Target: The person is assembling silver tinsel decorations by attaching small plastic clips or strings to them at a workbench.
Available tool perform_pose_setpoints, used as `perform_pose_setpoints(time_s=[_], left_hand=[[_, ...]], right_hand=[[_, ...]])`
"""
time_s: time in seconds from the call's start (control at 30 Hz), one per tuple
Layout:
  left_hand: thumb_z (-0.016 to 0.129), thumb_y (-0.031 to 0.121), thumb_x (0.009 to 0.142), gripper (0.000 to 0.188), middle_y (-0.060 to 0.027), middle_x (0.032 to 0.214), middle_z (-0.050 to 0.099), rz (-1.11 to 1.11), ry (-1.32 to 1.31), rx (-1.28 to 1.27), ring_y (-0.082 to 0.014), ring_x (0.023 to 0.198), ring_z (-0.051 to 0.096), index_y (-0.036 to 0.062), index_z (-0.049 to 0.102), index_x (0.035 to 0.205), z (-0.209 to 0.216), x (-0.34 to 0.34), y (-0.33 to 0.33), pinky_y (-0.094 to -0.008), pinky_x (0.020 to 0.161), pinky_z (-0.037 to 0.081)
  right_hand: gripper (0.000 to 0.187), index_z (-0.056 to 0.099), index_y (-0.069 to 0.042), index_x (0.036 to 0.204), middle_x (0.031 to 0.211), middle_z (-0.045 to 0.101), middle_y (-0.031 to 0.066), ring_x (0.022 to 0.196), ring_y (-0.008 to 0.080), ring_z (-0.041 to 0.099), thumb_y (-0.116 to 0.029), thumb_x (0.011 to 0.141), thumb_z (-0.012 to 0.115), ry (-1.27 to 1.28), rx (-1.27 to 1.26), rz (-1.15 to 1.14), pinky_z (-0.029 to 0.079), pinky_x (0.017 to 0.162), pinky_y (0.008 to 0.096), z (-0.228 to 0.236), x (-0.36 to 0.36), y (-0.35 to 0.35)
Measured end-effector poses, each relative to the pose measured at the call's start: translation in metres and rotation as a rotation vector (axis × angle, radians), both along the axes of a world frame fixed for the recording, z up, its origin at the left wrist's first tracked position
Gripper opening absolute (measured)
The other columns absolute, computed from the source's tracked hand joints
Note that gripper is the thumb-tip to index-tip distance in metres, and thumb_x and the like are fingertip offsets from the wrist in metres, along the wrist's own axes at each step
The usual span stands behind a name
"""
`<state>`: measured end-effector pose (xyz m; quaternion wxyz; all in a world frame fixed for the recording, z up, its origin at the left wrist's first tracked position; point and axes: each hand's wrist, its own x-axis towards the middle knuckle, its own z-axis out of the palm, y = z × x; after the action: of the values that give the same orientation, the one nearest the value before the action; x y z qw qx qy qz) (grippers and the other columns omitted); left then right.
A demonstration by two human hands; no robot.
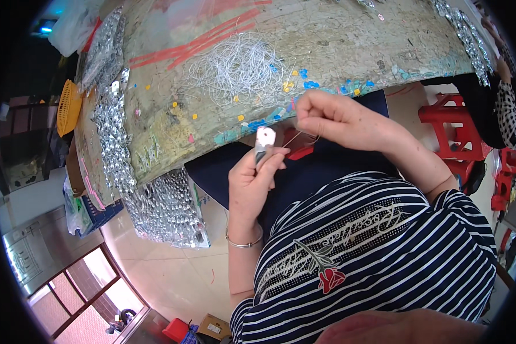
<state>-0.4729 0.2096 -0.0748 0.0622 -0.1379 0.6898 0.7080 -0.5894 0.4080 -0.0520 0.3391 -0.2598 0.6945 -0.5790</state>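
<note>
Over my lap, just off the table's near edge, my left hand (254, 179) pinches a small flat silver piece (265, 136) with a pale, shiny top and a dark spot near its end. To the right and a bit higher, my right hand (341, 120) is closed, thumb against bent fingers, on a thin thread (293, 139). That thread slants down from the right fingertips to the left ones. Whether it is fastened to the silver piece is hidden by my left fingers. On the table beyond lies a loose tangle of white thread (235, 71).
Strands of shiny silver pieces (116, 137) hang over the worn table's (166, 129) left edge, beside a yellow basket (69, 107). Red strips (195, 49) and small yellow and blue scraps lie on top. A red stool (454, 126) and another person's checked sleeve (507, 109) are at right.
</note>
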Motion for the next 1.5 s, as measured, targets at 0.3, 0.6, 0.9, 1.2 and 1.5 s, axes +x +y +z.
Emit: perform_pose_setpoints(time_s=[0.3, 0.6, 0.9, 1.2, 1.5], left_hand=[[0.063, 0.012, 0.091, 0.017, -0.0008, 0.074, 0.062, 0.212, 0.014, 0.035, -0.0002, 0.05, 0.04, -0.0031, 0.068, 0.098, -0.008, 0.017, -0.023, -0.0153, 0.045, 0.03], [0.066, 0.011, 0.088, 0.013, -0.0007, 0.073, 0.062, 0.29, -0.013, -0.048, 0.0, 0.05, 0.041, -0.0002, 0.069, 0.094, -0.008, 0.018, -0.021, -0.0155, 0.044, 0.029], [0.067, 0.015, 0.088, 0.015, 0.0003, 0.074, 0.063, 0.099, -0.041, -0.025, -0.0015, 0.054, 0.046, 0.0016, 0.069, 0.094, -0.006, 0.005, 0.004, -0.0171, 0.048, 0.035], [0.065, 0.017, 0.091, 0.018, -0.0004, 0.078, 0.064, 0.101, -0.079, -0.039, -0.0017, 0.054, 0.045, 0.0012, 0.068, 0.099, -0.004, 0.008, 0.002, -0.0166, 0.048, 0.035], [0.045, 0.02, 0.101, 0.032, -0.0006, 0.095, 0.064, 0.056, -0.018, 0.08, -0.002, 0.065, 0.047, 0.0016, 0.056, 0.124, -0.01, 0.008, 0.001, -0.0173, 0.058, 0.04]], right_hand=[[0.01, 0.048, -0.008, 0.092, 0.067, 0.038, -0.0086, 0.058, 0.0009, 0.033, -0.016, 0.098, 0.051, 0.007, 0.007, -0.102, 0.027, 0.052, 0.0182, -0.01, -0.008, 0.016], [0.017, 0.055, -0.005, 0.11, 0.079, 0.057, -0.0015, 0.066, 0.0049, 0.049, -0.014, 0.095, 0.054, 0.089, 0.266, -0.007, 0.042, 0.06, 0.0207, -0.029, -0.009, 0.03], [0.033, 0.051, -0.002, 0.124, 0.098, 0.067, 0.0072, 0.074, 0.0107, 0.062, -0.011, 0.093, 0.057, -0.034, 0.045, 0.148, 0.052, 0.067, 0.0242, -0.016, 0.021, -0.022], [0.013, 0.061, -0.004, 0.089, 0.068, 0.063, 0.005, 0.059, 0.0137, 0.061, -0.015, 0.092, 0.056, 0.179, 0.138, 0.173, 0.049, 0.057, 0.0276, -0.021, 0.015, -0.023], [0.005, 0.063, -0.003, 0.088, 0.094, 0.065, 0.005, 0.091, 0.0179, 0.059, -0.007, 0.086, 0.064, 0.451, -0.117, -0.051, 0.046, 0.082, 0.0313, -0.001, 0.007, -0.016]])
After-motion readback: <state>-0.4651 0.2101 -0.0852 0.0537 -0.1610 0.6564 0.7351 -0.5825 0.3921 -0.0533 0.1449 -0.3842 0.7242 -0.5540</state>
